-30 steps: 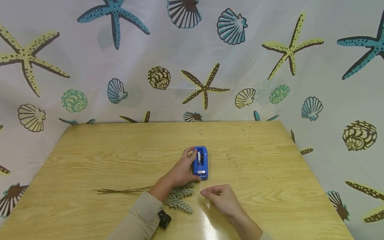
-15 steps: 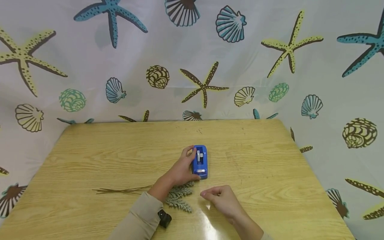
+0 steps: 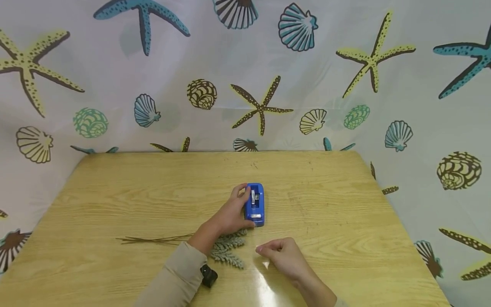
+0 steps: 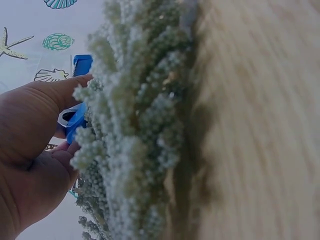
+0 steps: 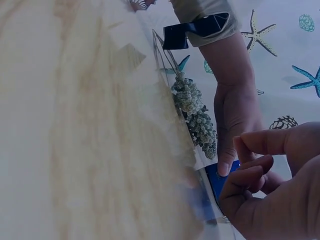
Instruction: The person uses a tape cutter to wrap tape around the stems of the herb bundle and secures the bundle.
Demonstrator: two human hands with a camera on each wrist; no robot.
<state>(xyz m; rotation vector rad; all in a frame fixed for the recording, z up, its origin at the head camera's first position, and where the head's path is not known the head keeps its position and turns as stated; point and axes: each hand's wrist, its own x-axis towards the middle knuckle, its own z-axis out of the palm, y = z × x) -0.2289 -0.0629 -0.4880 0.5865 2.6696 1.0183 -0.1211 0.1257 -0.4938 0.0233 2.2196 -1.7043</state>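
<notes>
A blue tape dispenser (image 3: 255, 211) stands mid-table, lengthwise to me, with a roll in its well. My left hand (image 3: 230, 215) grips it from the left, thumb at the near end and fingertips at the far end. Close in front of the dispenser, my right hand (image 3: 281, 256) pinches thumb and index finger together. A tiny pale glint shows at those fingertips, apparently clear tape, though barely visible. Grey-green beaded sprigs (image 3: 228, 243) lie beneath my left wrist, their thin brown stems (image 3: 145, 240) pointing left. In the left wrist view the sprigs (image 4: 135, 125) cover part of the dispenser.
The wood-grain table (image 3: 326, 204) extends around both hands. A white curtain (image 3: 172, 76) printed with starfish and shells hangs along its back and sides. A black camera band (image 5: 197, 30) sits at my left sleeve.
Both hands keep nearly the same pose. The roll's hub in the dispenser looks paler than a second ago, as if turned. The head view has shifted slightly.
</notes>
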